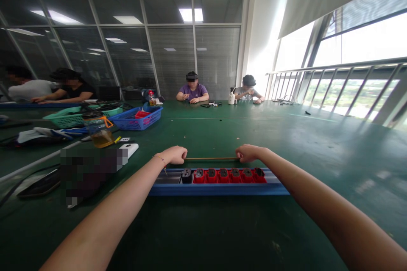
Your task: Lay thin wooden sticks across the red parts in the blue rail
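Observation:
A thin orange-yellow strand (211, 159) runs straight and level between my two fists; whether it is cord, wire or band I cannot tell. My left hand (175, 155) is closed on its left end, and my right hand (247, 153) grips the right end. Just below and nearer to me lies a long blue rail-like tray (219, 189). Several red blocks with dark tops (223, 175) stand in a row in it, with one black block (186, 175) at their left. The strand hangs beyond the row, apart from the blocks. My forearms hide the tray's ends.
At left stand a blue basket (133, 122) with a red item inside, a green basket (68, 117) and a jar of amber liquid (100, 131). A phone (40, 184) and a white device (129, 149) lie nearer. Other people (192, 89) sit across the green table (203, 135).

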`<action>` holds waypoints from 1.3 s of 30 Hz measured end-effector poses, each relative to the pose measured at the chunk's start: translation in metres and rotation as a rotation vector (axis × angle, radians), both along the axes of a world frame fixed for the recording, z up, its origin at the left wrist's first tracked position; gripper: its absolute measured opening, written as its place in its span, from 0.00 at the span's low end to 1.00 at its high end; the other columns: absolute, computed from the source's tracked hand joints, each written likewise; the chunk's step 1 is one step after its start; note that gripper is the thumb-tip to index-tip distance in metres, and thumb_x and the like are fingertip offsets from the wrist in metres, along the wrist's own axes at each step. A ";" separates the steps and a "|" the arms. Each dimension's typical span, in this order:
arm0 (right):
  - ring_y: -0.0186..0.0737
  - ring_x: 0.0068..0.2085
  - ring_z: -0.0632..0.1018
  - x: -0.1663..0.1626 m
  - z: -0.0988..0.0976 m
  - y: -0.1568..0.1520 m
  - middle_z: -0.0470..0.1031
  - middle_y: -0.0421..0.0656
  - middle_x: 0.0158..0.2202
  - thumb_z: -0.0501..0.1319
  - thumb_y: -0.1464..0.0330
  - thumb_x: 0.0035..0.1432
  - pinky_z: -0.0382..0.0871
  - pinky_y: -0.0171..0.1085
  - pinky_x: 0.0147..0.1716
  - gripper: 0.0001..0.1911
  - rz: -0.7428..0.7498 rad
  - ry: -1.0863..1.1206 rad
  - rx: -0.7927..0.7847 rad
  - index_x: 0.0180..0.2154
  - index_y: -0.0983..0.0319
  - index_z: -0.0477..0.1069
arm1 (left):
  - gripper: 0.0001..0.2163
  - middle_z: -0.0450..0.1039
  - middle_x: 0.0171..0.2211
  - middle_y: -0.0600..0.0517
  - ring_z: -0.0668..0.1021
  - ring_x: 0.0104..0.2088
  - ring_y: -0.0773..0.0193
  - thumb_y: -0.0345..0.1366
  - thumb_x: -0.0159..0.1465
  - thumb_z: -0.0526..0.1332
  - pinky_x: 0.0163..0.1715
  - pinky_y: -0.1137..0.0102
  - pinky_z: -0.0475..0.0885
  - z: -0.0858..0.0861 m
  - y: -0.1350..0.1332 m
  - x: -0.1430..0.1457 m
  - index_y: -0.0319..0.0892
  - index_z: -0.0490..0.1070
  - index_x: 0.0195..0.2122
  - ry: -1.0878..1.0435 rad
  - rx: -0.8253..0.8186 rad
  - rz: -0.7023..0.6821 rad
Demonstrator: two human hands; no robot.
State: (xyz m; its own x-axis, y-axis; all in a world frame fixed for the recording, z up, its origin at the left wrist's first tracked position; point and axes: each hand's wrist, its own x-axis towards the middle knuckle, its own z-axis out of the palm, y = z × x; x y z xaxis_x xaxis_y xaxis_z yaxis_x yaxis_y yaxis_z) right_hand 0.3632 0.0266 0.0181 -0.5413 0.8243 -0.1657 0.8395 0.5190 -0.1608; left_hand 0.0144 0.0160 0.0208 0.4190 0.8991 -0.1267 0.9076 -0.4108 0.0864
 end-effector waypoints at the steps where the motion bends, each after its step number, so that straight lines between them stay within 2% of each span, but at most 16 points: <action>1: 0.41 0.31 0.73 0.003 0.000 -0.002 0.74 0.42 0.29 0.59 0.72 0.39 0.62 0.34 0.27 0.10 -0.004 0.046 -0.016 0.29 0.62 0.72 | 0.07 0.72 0.29 0.53 0.73 0.29 0.65 0.29 0.46 0.56 0.26 0.74 0.64 0.001 -0.002 -0.002 0.43 0.69 0.28 -0.029 -0.003 0.000; 3: 0.38 0.28 0.72 0.008 0.001 -0.008 0.73 0.41 0.27 0.57 0.70 0.42 0.62 0.33 0.26 0.07 -0.014 0.159 -0.039 0.29 0.62 0.71 | 0.07 0.72 0.29 0.53 0.73 0.28 0.66 0.31 0.49 0.54 0.26 0.74 0.64 0.004 -0.008 -0.006 0.42 0.68 0.29 -0.088 0.001 0.009; 6: 0.35 0.29 0.71 0.015 0.008 -0.020 0.71 0.40 0.28 0.51 0.67 0.50 0.62 0.32 0.27 0.10 -0.042 0.358 -0.032 0.33 0.64 0.68 | 0.08 0.71 0.29 0.53 0.73 0.30 0.65 0.35 0.53 0.51 0.28 0.74 0.65 0.011 -0.021 -0.007 0.41 0.66 0.31 -0.302 0.024 0.013; 9: 0.34 0.29 0.69 0.020 0.018 -0.035 0.69 0.40 0.28 0.50 0.67 0.52 0.62 0.32 0.27 0.10 -0.065 0.507 -0.017 0.34 0.64 0.66 | 0.09 0.71 0.30 0.53 0.73 0.31 0.64 0.39 0.55 0.52 0.30 0.73 0.65 0.021 -0.037 -0.001 0.41 0.67 0.33 -0.511 0.041 -0.007; 12: 0.32 0.25 0.67 0.023 0.031 -0.055 0.65 0.37 0.24 0.53 0.65 0.51 0.59 0.32 0.24 0.10 -0.069 0.584 -0.031 0.34 0.63 0.66 | 0.13 0.72 0.30 0.53 0.73 0.31 0.63 0.44 0.55 0.54 0.30 0.73 0.65 0.036 -0.056 0.006 0.43 0.69 0.37 -0.520 0.004 -0.025; 14: 0.31 0.24 0.64 0.024 0.040 -0.072 0.63 0.35 0.22 0.56 0.62 0.52 0.57 0.32 0.23 0.13 -0.057 0.648 -0.074 0.37 0.63 0.67 | 0.16 0.72 0.29 0.53 0.73 0.30 0.63 0.48 0.56 0.54 0.28 0.73 0.64 0.048 -0.069 0.008 0.43 0.69 0.38 -0.502 -0.030 -0.036; 16: 0.32 0.25 0.64 0.025 0.048 -0.091 0.64 0.37 0.24 0.57 0.57 0.52 0.57 0.32 0.24 0.18 -0.049 0.719 -0.122 0.38 0.64 0.67 | 0.18 0.72 0.28 0.53 0.73 0.30 0.64 0.51 0.57 0.51 0.28 0.73 0.64 0.060 -0.083 0.009 0.43 0.70 0.38 -0.511 -0.036 -0.028; 19: 0.32 0.27 0.65 0.025 0.052 -0.113 0.66 0.38 0.26 0.55 0.51 0.52 0.58 0.33 0.26 0.22 -0.115 0.803 -0.126 0.34 0.64 0.68 | 0.20 0.72 0.28 0.53 0.73 0.31 0.64 0.52 0.58 0.50 0.30 0.74 0.65 0.069 -0.099 0.010 0.43 0.72 0.35 -0.527 -0.038 0.011; 23: 0.31 0.25 0.65 0.028 0.045 -0.124 0.65 0.37 0.23 0.55 0.48 0.50 0.57 0.32 0.23 0.24 -0.191 0.738 -0.128 0.32 0.64 0.67 | 0.19 0.73 0.29 0.54 0.73 0.31 0.64 0.53 0.57 0.51 0.29 0.74 0.64 0.063 -0.111 0.012 0.42 0.70 0.35 -0.530 -0.073 0.031; 28: 0.33 0.25 0.67 0.035 0.038 -0.125 0.67 0.38 0.24 0.53 0.48 0.52 0.59 0.32 0.23 0.23 -0.149 0.496 -0.080 0.32 0.62 0.65 | 0.19 0.72 0.25 0.54 0.73 0.25 0.66 0.53 0.57 0.50 0.23 0.74 0.62 0.052 -0.112 0.010 0.43 0.65 0.36 -0.416 -0.165 0.047; 32: 0.34 0.25 0.68 0.037 0.037 -0.126 0.69 0.39 0.25 0.51 0.49 0.54 0.60 0.32 0.22 0.22 -0.146 0.364 -0.031 0.37 0.61 0.65 | 0.19 0.73 0.26 0.54 0.74 0.25 0.66 0.54 0.58 0.49 0.23 0.75 0.62 0.053 -0.114 0.009 0.44 0.63 0.39 -0.326 -0.261 0.016; 39: 0.40 0.34 0.74 0.036 0.038 -0.128 0.74 0.43 0.35 0.47 0.48 0.56 0.65 0.33 0.29 0.25 -0.134 0.349 -0.126 0.43 0.59 0.65 | 0.19 0.73 0.29 0.54 0.74 0.28 0.66 0.52 0.60 0.47 0.26 0.75 0.63 0.059 -0.116 0.007 0.47 0.64 0.44 -0.282 -0.233 -0.027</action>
